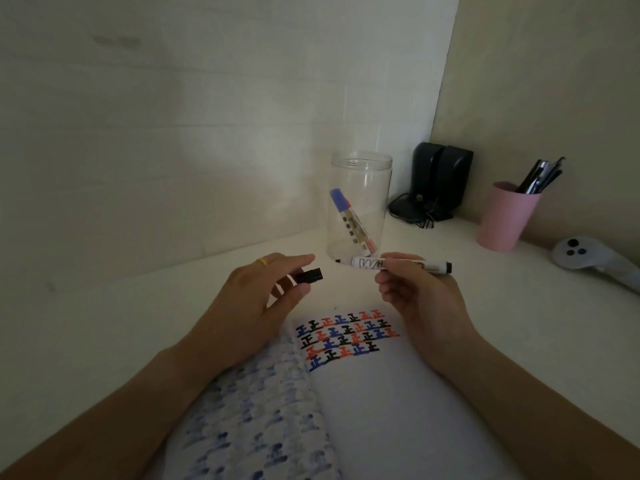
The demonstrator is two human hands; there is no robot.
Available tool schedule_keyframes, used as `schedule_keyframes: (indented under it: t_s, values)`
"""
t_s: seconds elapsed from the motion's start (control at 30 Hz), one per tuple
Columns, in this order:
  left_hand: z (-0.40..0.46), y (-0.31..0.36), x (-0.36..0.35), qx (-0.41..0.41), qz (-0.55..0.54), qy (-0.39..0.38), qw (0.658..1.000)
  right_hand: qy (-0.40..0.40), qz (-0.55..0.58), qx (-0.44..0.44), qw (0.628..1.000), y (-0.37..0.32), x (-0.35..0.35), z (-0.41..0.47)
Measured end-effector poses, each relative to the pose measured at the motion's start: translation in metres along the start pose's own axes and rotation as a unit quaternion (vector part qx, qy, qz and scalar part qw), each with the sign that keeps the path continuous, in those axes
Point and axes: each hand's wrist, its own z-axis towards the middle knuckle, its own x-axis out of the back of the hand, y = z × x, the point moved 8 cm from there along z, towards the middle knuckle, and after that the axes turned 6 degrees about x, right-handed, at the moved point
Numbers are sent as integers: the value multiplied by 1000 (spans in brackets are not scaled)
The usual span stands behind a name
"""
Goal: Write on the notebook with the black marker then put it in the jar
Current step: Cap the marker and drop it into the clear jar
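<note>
My right hand (412,296) holds the black marker (367,263) level above the table, its bare tip pointing left. The marker's black cap (310,275) is pinched in my left hand (263,289), a short gap away from the tip. Below both hands lies the open notebook (381,410); its right page carries rows of black, red and blue characters near the top. Just behind the marker stands a clear jar (360,188), open at the top, with a blue marker (346,216) and a red one leaning inside.
A pink cup (502,220) full of pens stands at the right by the wall. Black speakers (440,178) with cables sit in the corner. A white controller (585,258) lies at the far right. Walls close off the back and right.
</note>
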Motion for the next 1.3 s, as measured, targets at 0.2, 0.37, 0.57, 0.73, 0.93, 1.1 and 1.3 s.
schedule_keyframes:
  t_s: [0.2, 0.37, 0.57, 0.73, 0.93, 1.1, 1.3]
  values:
    - [-1, 0, 6, 27, -32, 12, 999, -24, -19, 7, 1000, 0, -5, -3]
    - [-1, 5, 6, 14, -41, 10, 999, -39, -29, 12, 999, 1, -7, -4]
    - [-3, 11, 8, -13, -44, 12, 999, -89, -23, -6, 996, 2, -19, -9]
    - [-5, 12, 15, -13, -72, 41, 996, -116, 17, -41, 992, 2, -24, -12]
    - [-4, -1, 12, 51, -247, 27, 967, -112, 25, -13, 993, -9, -18, -10]
    - [-2, -11, 15, 104, -364, 30, 925, -157, -164, 75, 971, -16, -25, -13]
    - [-3, -7, 6, 102, -401, -1, 910, -246, -418, 191, 853, -11, -50, -32]
